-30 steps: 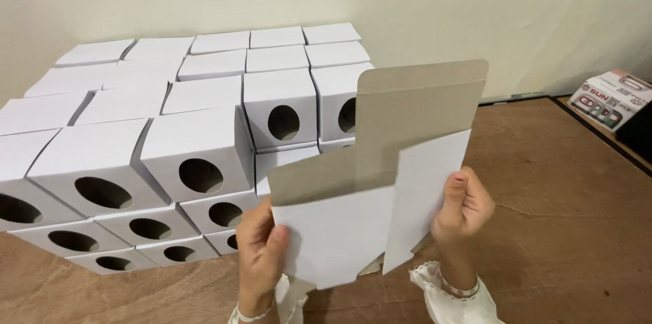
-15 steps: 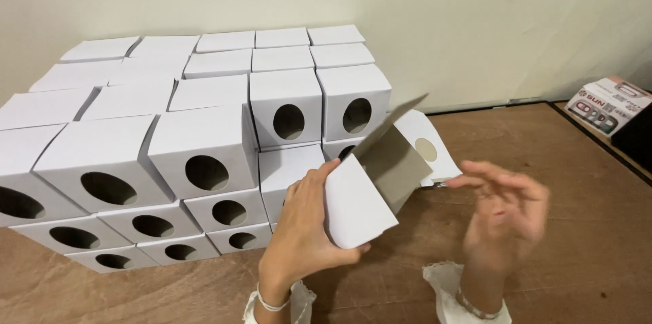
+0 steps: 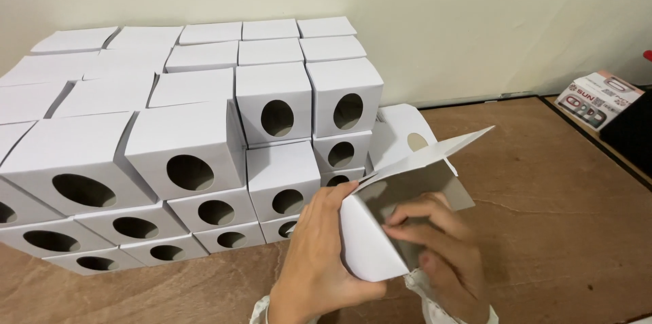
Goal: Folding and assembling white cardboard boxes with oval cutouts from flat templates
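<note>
White cardboard, grey on its inner face, took shape as a half-folded carton [image 3: 380, 229] held low in front of the stack, above a brown wooden floor [image 3: 543, 215]. The left hand [image 3: 319, 263] cupped its outer wall to brace it, while the right hand [image 3: 441, 249] curled its fingers inside, pressing a panel; a top flap [image 3: 435, 154] stood open. Behind, finished white boxes [image 3: 197, 154] with round cut-out windows sat stacked in rows against a pale wall [image 3: 475, 18]. A printed package [image 3: 598, 96] lay apart at right.

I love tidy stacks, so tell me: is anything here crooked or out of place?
Mostly neat. One white box leans tilted against the stack's right end, off the rows. The near-left boxes sit slightly askew.
</note>
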